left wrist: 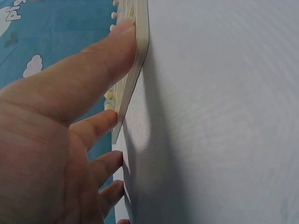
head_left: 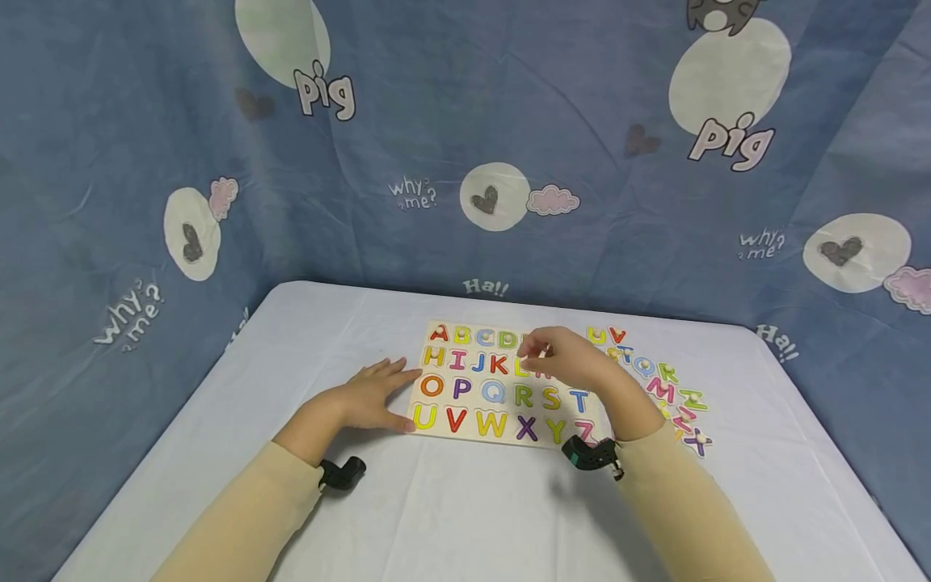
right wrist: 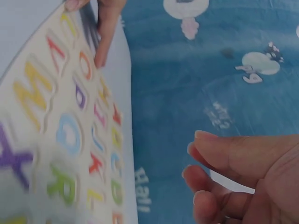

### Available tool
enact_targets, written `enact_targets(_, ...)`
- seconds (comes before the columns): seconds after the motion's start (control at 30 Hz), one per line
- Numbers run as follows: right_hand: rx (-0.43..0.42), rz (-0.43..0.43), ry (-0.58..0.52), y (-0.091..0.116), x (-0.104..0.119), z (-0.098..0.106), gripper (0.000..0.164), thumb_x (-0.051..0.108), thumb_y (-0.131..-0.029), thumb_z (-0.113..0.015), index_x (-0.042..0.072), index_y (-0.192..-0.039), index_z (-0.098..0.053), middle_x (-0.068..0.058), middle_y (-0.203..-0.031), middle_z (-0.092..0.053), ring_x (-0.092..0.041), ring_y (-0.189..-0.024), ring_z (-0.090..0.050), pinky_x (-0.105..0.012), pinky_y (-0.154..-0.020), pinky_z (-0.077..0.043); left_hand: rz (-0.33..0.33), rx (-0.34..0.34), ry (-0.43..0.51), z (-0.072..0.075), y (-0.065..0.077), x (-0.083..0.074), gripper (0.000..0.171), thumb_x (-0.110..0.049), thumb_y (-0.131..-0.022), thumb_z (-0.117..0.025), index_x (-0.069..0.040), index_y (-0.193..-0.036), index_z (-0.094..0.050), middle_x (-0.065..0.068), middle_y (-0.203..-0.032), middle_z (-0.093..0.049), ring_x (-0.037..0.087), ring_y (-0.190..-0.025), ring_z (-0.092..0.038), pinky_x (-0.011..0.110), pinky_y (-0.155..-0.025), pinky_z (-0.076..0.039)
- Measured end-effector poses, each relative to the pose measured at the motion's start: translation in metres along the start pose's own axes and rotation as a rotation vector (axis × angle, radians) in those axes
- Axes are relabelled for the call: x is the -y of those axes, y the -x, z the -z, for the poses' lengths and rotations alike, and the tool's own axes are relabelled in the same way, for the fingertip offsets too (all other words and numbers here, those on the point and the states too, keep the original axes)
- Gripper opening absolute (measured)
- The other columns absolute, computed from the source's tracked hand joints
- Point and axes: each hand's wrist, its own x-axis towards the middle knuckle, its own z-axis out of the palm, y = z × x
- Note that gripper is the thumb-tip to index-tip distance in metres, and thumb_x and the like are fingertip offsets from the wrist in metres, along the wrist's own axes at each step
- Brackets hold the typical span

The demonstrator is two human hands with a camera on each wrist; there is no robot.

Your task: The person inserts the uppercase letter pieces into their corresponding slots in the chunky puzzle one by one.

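Note:
A wooden alphabet puzzle board [head_left: 473, 408] lies on the table, with rows of coloured letters. My left hand [head_left: 367, 396] rests at its left edge, fingers spread; in the left wrist view, the thumb [left wrist: 98, 60] lies against the board's rim [left wrist: 140, 51] and a fingertip touches its side. Over the upper right part of the board hovers my right hand [head_left: 570, 356], covering some letters. The right wrist view shows its thumb and fingers [right wrist: 229, 149] loosely bent and apart, with nothing between them. Knobbed letter pieces such as the red A [head_left: 440, 333] sit in the top row.
Several loose letter pieces lie right of the board, among them a pink M [head_left: 660, 389], a green R [head_left: 667, 373] and a purple X [head_left: 699, 442]. A white cloth [head_left: 465, 509] covers the table. Blue printed fabric [head_left: 407, 113] hangs behind and at the sides.

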Motion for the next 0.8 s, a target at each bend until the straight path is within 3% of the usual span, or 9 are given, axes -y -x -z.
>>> enact_targets(0.53, -0.055, -0.025, 0.045, 0.061, -0.074, 0.03, 0.017, 0.013, -0.095, -0.068, 0.003, -0.11, -0.067, -0.005, -0.098, -0.06, -0.022, -0.08, -0.053, -0.033, -0.064, -0.048, 0.009, 0.006, -0.017, -0.002, -0.002, 0.001, 0.098, -0.058, -0.076, -0.079, -0.021, -0.156, -0.037, 0.015, -0.165, -0.022, 0.041, -0.151, -0.012, 0.065, -0.117, -0.015)
enact_targets(0.8, -0.087, -0.126, 0.087, 0.075, -0.109, 0.03, 0.014, 0.013, -0.095, -0.069, 0.006, -0.107, -0.068, -0.005, -0.099, -0.061, -0.023, -0.084, -0.052, -0.033, -0.07, -0.048, 0.018, 0.007, -0.013, -0.002, -0.001, 0.0, 0.098, -0.057, -0.076, -0.079, -0.021, -0.156, -0.037, 0.015, -0.165, -0.021, 0.041, -0.151, -0.011, 0.067, -0.116, -0.015)
